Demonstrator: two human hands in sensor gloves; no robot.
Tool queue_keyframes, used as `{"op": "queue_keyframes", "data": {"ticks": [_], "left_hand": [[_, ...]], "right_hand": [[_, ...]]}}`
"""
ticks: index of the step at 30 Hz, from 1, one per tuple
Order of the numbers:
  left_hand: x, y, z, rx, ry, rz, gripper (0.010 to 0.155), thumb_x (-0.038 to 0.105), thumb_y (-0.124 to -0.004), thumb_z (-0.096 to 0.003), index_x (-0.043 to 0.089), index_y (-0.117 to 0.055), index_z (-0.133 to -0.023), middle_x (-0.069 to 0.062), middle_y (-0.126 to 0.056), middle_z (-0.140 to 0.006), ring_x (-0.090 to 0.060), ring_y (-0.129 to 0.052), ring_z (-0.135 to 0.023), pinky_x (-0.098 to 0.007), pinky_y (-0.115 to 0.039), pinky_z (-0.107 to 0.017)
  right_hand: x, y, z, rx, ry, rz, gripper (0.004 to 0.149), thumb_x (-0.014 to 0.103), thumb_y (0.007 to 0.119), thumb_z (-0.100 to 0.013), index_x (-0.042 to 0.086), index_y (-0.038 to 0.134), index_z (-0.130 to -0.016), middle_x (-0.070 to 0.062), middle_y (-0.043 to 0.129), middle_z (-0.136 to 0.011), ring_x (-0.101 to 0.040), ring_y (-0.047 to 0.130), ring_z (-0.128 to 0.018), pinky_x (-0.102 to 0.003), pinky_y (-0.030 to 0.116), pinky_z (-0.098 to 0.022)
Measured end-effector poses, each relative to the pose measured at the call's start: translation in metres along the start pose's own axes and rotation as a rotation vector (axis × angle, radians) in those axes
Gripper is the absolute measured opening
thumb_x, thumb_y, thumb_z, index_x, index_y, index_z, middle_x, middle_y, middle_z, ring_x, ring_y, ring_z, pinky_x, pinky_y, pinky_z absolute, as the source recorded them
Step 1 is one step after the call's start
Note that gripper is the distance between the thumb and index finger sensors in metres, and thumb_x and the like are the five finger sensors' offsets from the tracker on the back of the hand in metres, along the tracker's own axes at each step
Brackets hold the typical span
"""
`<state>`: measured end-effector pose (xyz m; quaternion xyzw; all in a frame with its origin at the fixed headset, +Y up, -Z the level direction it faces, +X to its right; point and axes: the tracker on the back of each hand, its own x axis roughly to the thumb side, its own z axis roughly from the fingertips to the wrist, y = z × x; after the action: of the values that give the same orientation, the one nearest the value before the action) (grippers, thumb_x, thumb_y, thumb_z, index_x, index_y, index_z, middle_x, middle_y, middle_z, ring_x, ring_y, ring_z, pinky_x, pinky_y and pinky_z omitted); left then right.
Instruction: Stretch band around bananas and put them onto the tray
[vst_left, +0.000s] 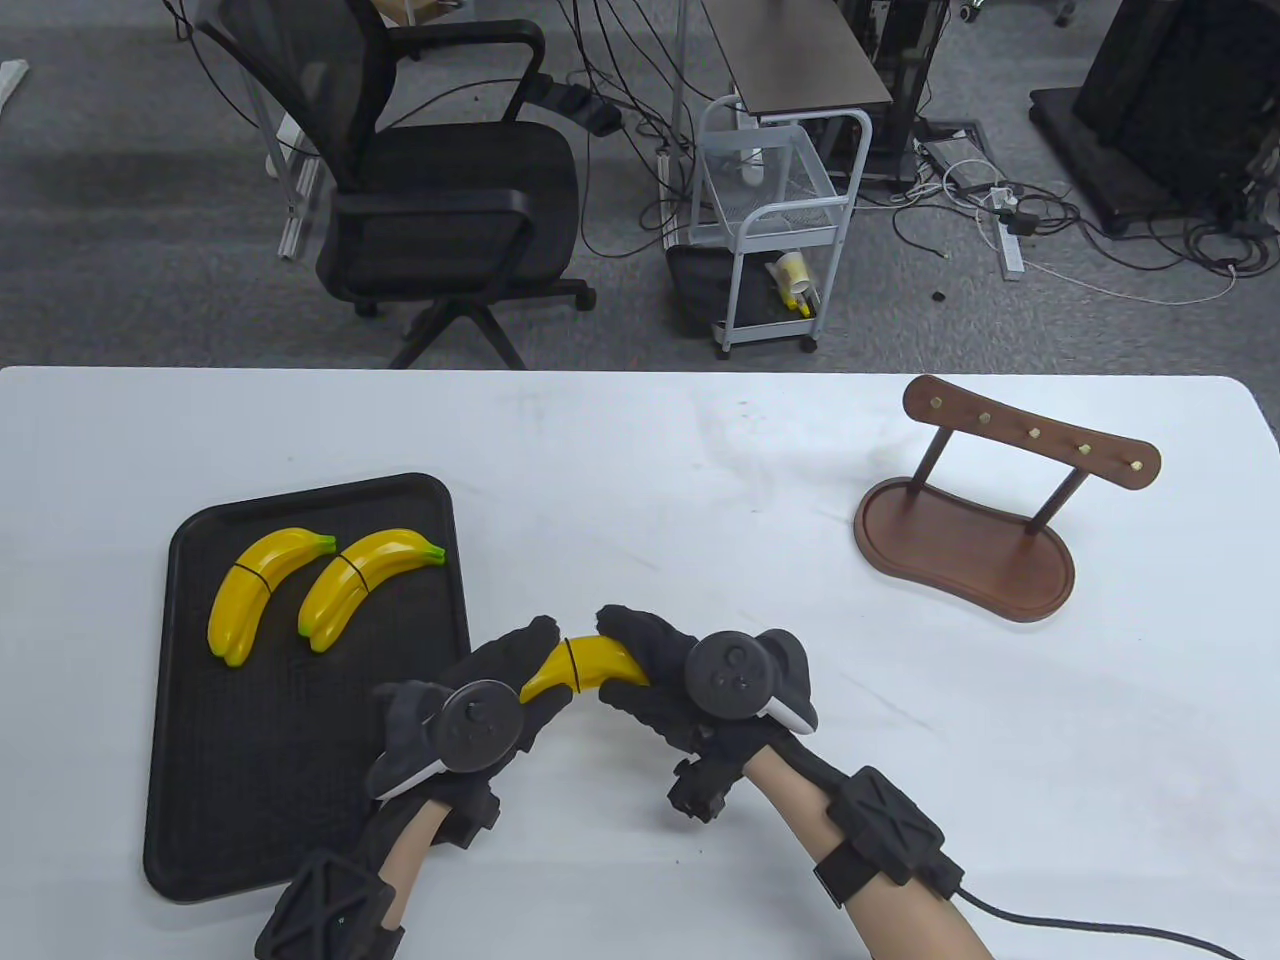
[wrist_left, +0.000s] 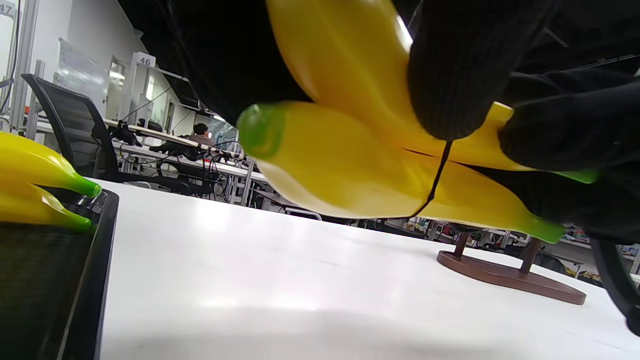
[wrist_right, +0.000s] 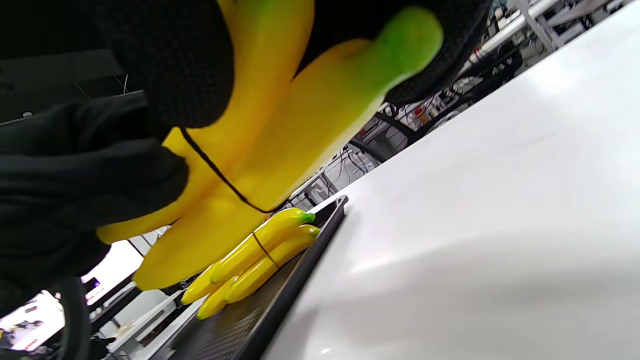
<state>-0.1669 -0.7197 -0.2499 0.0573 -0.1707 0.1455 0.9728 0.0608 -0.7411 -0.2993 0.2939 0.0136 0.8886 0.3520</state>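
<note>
Gripping banded bananas between both hands' fingers, above table

Between the black gloves sit yellow, green-tipped bananas with a thin black band; left, a black tray.

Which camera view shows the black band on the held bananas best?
The left wrist view: the band runs sharp and close across the held bananas, pinching them at mid-length. The right wrist view shows the same band, but blurred. The table view shows only a thin dark line between both hands.
</note>
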Motion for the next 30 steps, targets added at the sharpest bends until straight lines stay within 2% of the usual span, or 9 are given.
{"op": "queue_keyframes", "data": {"ticks": [8, 18, 30], "left_hand": [[-0.009, 0.0, 0.0, -0.013, 0.031, -0.005, 0.065, 0.046, -0.089, -0.0526, 0.018, -0.065, -0.107, -0.007, -0.086, -0.102, -0.027, -0.099, -0.083, -0.043, -0.083, -0.065], [-0.054, 0.01, 0.001, 0.002, 0.189, 0.013, 0.065, 0.045, -0.088, -0.0533, 0.018, -0.064, -0.107, -0.007, -0.084, -0.104, -0.028, -0.097, -0.085, -0.044, -0.081, -0.066], [-0.127, 0.018, 0.039, -0.022, 0.409, 0.025, 0.064, 0.044, -0.089, -0.0533, 0.022, -0.063, -0.108, -0.006, -0.082, -0.106, -0.028, -0.095, -0.088, -0.046, -0.079, -0.068]], "right_hand": [[-0.007, -0.009, -0.001, -0.001, 0.019, -0.074, 0.069, 0.041, 0.078, -0.054, 0.011, 0.053, -0.11, -0.016, 0.067, -0.108, -0.041, 0.076, -0.094, -0.052, 0.073, -0.062], [-0.027, -0.037, 0.0, -0.089, 0.072, -0.134, 0.068, 0.041, 0.077, -0.054, 0.011, 0.053, -0.11, -0.016, 0.067, -0.108, -0.041, 0.076, -0.094, -0.052, 0.073, -0.062], [-0.047, -0.059, 0.005, -0.16, 0.124, -0.153, 0.067, 0.041, 0.076, -0.055, 0.011, 0.053, -0.11, -0.016, 0.067, -0.109, -0.041, 0.076, -0.094, -0.052, 0.073, -0.062]]}}
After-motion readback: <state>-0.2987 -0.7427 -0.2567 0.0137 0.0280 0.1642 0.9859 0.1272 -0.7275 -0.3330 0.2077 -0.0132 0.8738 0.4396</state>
